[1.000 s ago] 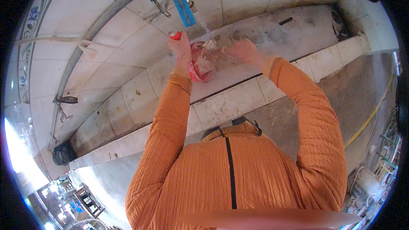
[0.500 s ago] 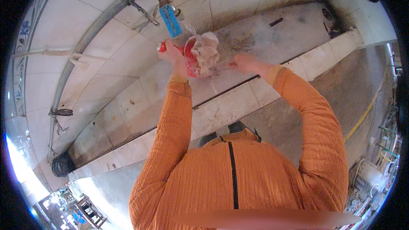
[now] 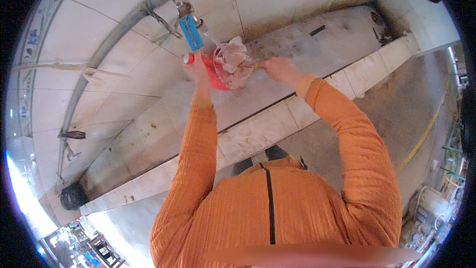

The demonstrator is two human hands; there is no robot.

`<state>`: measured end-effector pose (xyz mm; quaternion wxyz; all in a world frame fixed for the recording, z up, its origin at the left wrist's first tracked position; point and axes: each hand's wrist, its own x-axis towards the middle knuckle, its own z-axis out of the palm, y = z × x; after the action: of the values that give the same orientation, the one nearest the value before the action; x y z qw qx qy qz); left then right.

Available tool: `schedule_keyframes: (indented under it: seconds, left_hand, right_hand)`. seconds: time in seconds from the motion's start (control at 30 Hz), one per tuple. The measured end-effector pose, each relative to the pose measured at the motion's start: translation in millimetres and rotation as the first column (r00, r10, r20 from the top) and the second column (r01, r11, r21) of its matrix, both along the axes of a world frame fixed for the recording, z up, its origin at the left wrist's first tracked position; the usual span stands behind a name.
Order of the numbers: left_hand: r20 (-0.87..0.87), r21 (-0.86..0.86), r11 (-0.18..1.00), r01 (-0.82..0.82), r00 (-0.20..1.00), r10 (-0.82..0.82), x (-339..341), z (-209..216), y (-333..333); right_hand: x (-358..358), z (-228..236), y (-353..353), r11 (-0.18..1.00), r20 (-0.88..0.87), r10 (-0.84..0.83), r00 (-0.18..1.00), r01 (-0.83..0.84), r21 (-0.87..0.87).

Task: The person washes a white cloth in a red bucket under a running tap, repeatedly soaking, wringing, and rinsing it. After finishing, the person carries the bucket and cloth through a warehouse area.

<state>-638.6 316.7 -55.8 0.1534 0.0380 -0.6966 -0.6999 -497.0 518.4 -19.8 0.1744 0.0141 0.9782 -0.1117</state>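
My left hand (image 3: 199,71) is closed around a red plastic container (image 3: 216,77), whose round red end pokes out on the hand's left side. Its wide opening faces right, with pale, crumpled, wet pieces (image 3: 235,55) heaped in it. A metal tap (image 3: 190,14) with a blue tag (image 3: 191,33) pours a thin stream of water onto them. On the right, my right hand (image 3: 281,69) is closed on the handle of a slim tool (image 3: 257,65). The tool's far end meets the pale pieces, and its kind cannot be made out.
Beneath my hands lies a long, stained trough (image 3: 302,44) with a raised tiled front edge (image 3: 263,131). A grey pipe (image 3: 84,82) runs along the tiled wall at the left. A black coil (image 3: 73,196) sits at the lower left, and a dark slot (image 3: 317,30) marks the trough floor.
My right hand has moved left and slightly up, closer to the container. The pale pieces have shifted a little left, and the red container is less covered by them.
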Motion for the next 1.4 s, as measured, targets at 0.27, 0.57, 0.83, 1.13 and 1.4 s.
schedule_keyframes:
  seconds: [0.27, 0.57, 0.83, 1.13, 1.4]
  left_hand:
    - [0.732, -0.399, 0.431, 0.809, 0.564, -0.381, 29, 64, -104]
    - [0.545, -0.838, -0.247, 0.486, 0.748, -0.378, 67, 14, -31]
    - [0.581, -0.802, -0.147, 0.579, 0.698, -0.419, 98, -48, 6]
    - [0.573, -0.719, 0.056, 0.693, 0.637, -0.516, 99, -66, 3]
    - [0.728, -0.099, 0.402, 0.910, 0.342, -0.595, 108, -43, -1]
  right_hand:
    - [-13, -30, -19, 0.918, 0.081, -0.166, 0.983, 0.184, -0.351]
    - [-42, -12, -40, 0.883, -0.544, 0.067, 0.836, -0.304, -0.358]
    - [-36, -40, 3, 0.922, -0.222, -0.250, 0.943, 0.161, -0.352]
    - [-5, -34, -1, 0.959, -0.131, -0.166, 0.977, 0.129, -0.254]
    - [-43, 83, -4, 0.979, 0.046, -0.128, 0.991, 0.119, 0.163]
